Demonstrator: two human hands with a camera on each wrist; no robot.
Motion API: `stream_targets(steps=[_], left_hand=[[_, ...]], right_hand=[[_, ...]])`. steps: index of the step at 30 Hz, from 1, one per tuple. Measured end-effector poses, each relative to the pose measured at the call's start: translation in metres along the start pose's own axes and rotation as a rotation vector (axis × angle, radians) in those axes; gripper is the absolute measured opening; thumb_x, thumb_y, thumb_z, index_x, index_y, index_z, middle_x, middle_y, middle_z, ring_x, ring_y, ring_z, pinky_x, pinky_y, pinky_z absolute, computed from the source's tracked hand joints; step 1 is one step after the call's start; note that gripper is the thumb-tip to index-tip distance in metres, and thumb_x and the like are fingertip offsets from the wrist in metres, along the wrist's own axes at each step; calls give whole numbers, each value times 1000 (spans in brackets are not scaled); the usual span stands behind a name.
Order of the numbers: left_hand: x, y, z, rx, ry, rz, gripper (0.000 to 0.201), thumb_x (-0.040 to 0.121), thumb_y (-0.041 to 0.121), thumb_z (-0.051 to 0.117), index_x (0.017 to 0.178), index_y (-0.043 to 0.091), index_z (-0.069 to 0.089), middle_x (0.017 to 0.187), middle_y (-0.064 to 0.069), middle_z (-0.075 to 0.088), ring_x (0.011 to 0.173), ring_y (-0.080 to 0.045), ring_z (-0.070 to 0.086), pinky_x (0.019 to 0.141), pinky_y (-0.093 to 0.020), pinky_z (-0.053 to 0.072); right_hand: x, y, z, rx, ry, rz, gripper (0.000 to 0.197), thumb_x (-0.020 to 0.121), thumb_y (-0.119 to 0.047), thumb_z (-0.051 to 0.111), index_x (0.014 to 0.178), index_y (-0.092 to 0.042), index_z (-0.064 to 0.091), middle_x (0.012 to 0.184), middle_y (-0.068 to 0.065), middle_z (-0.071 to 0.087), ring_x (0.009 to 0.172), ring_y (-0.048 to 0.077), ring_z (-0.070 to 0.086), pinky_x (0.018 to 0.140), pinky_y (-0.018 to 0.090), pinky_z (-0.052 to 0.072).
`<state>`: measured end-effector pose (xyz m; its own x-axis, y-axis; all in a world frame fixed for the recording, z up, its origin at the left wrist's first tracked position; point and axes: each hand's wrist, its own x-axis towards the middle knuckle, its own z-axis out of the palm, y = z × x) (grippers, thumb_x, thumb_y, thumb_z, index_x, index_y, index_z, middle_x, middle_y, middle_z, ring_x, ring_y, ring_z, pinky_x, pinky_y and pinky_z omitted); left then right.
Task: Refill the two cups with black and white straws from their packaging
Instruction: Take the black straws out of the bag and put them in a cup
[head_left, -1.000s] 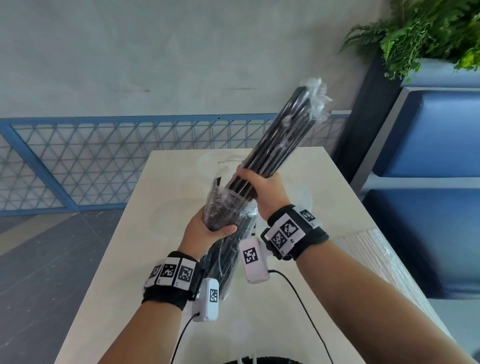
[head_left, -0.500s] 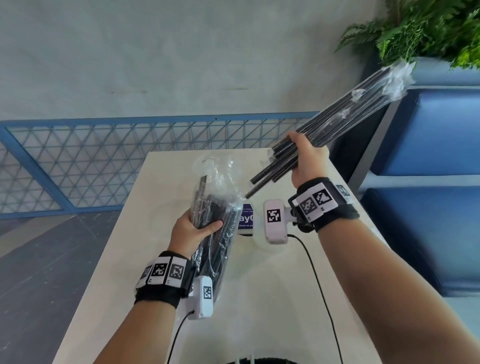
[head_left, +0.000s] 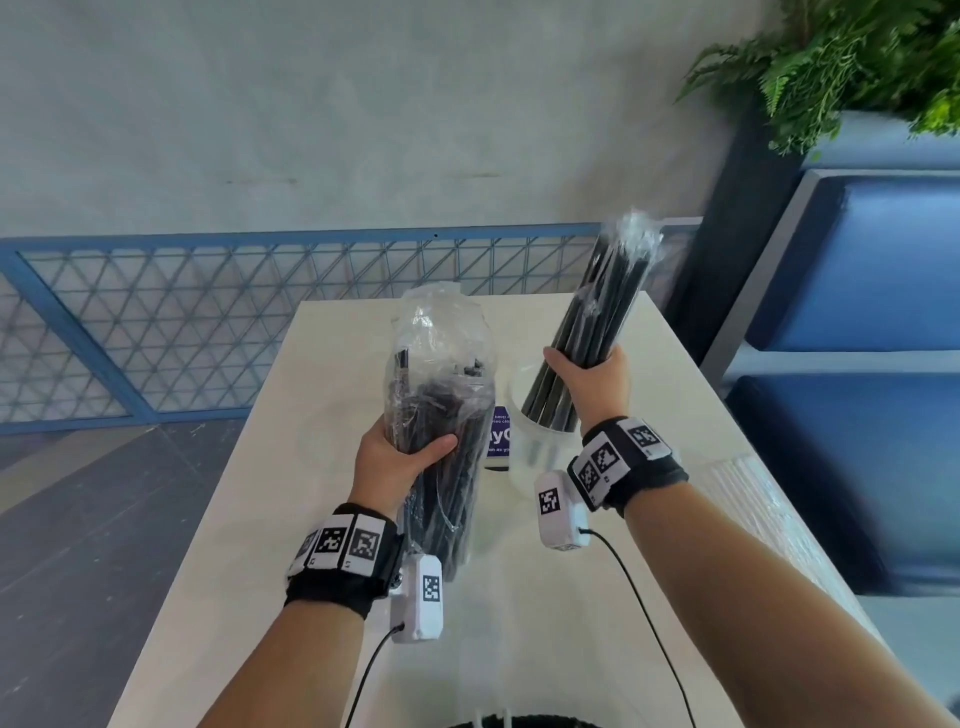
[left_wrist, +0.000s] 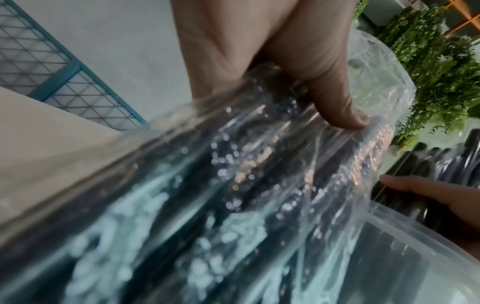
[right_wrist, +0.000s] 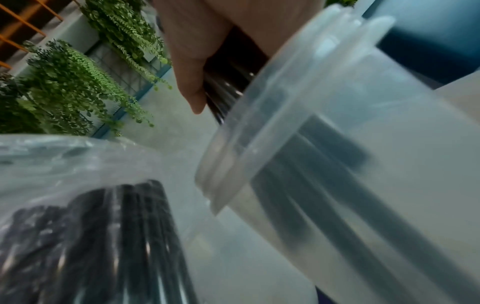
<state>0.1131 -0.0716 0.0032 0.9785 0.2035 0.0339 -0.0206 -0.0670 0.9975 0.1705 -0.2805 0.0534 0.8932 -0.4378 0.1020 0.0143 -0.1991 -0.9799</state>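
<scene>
My right hand (head_left: 589, 382) grips a bundle of black straws (head_left: 597, 317), nearly upright. Their lower ends stand inside a translucent plastic cup (head_left: 535, 457) on the table; the right wrist view shows the dark straws (right_wrist: 311, 195) through the cup wall (right_wrist: 389, 144). My left hand (head_left: 400, 457) holds the clear plastic bag of black straws (head_left: 441, 415) upright just left of the cup, thumb (left_wrist: 337, 107) pressed on the crinkled film (left_wrist: 259, 164). The bag's open top stands empty above the remaining straws. A second cup is not clearly visible.
A pack of white straws (head_left: 753, 519) in clear wrap lies at the table's right edge. A small blue sign (head_left: 498, 431) stands between bag and cup. The pale table (head_left: 291, 519) ends at a blue mesh fence (head_left: 208, 322); blue bench seats (head_left: 857, 415) and a plant (head_left: 857, 62) are on the right.
My right hand pulled the straw bundle out of the bag, swung it right, then tipped it upright and lowered its ends into the cup. The left hand kept holding the bag.
</scene>
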Motion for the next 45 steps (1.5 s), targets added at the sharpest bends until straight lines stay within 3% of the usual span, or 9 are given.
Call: stream_targets(steps=[3, 6, 12, 14, 19, 23, 30, 35, 45], left_hand=[[0, -1, 0, -17, -12, -7, 39, 65, 7, 81, 100, 10, 63, 86, 5, 68, 78, -2, 65, 63, -8, 51], [0, -1, 1, -22, -24, 2, 37, 65, 7, 81, 95, 14, 63, 86, 6, 68, 71, 5, 66, 62, -8, 50], [-1, 0, 3, -45, -48, 27, 36, 64, 7, 81, 93, 15, 62, 86, 6, 68, 71, 6, 66, 63, -9, 51], [-2, -2, 3, -82, -57, 17, 37, 63, 7, 82, 94, 16, 63, 89, 3, 70, 78, -3, 68, 69, -15, 53], [-8, -7, -3, -165, -118, -20, 45, 58, 10, 80, 99, 7, 65, 88, 2, 73, 85, -14, 69, 80, -31, 52], [-12, -8, -12, -150, -254, -35, 70, 52, 8, 89, 115, 3, 58, 103, -7, 72, 98, -20, 68, 83, -35, 54], [-20, -12, -15, -63, -319, -36, 89, 48, -7, 87, 126, 5, 46, 113, -11, 66, 102, -15, 66, 79, -26, 55], [-24, -16, -17, 46, -343, -57, 77, 39, 29, 87, 110, 17, 61, 104, -3, 71, 99, -16, 68, 86, -37, 55], [-20, -9, -26, 32, -435, -119, 83, 44, 26, 86, 118, 9, 54, 107, -6, 70, 102, -19, 66, 89, -36, 53]], right_hand=[[-4, 2, 0, 10, -21, -56, 31, 70, -19, 78, 93, -16, 57, 83, -2, 62, 77, 15, 60, 71, 28, 51], [-6, 2, -1, 9, -18, -118, 32, 71, -18, 78, 95, -18, 57, 87, -5, 60, 72, 3, 55, 64, 11, 45], [-29, -28, -1, -42, 116, -466, 47, 76, -26, 74, 114, -11, 51, 109, -4, 51, 100, 5, 48, 87, 5, 35], [-49, -39, 2, -44, 27, -561, 43, 80, -24, 69, 115, -9, 50, 110, -1, 53, 103, 7, 51, 90, 7, 36], [-88, -29, 12, -72, -422, -303, 90, 71, -34, 76, 141, -18, 23, 145, 1, 34, 132, 8, 33, 109, 26, 32], [-98, -13, 16, -148, -578, -199, 116, 67, -27, 81, 147, -22, -2, 153, 3, 23, 140, 12, 24, 109, 19, 24], [-108, 15, 29, -165, -525, -193, 86, 65, -16, 82, 136, -14, 32, 117, -2, 58, 111, 11, 54, 83, 2, 40], [-111, 35, 32, -250, -510, -152, 90, 63, -27, 83, 137, -10, 35, 115, 0, 64, 107, 10, 58, 91, 19, 45], [-116, 51, 31, -440, -557, -138, 60, 68, -32, 79, 116, -7, 54, 107, 8, 67, 101, 20, 62, 88, 28, 49]])
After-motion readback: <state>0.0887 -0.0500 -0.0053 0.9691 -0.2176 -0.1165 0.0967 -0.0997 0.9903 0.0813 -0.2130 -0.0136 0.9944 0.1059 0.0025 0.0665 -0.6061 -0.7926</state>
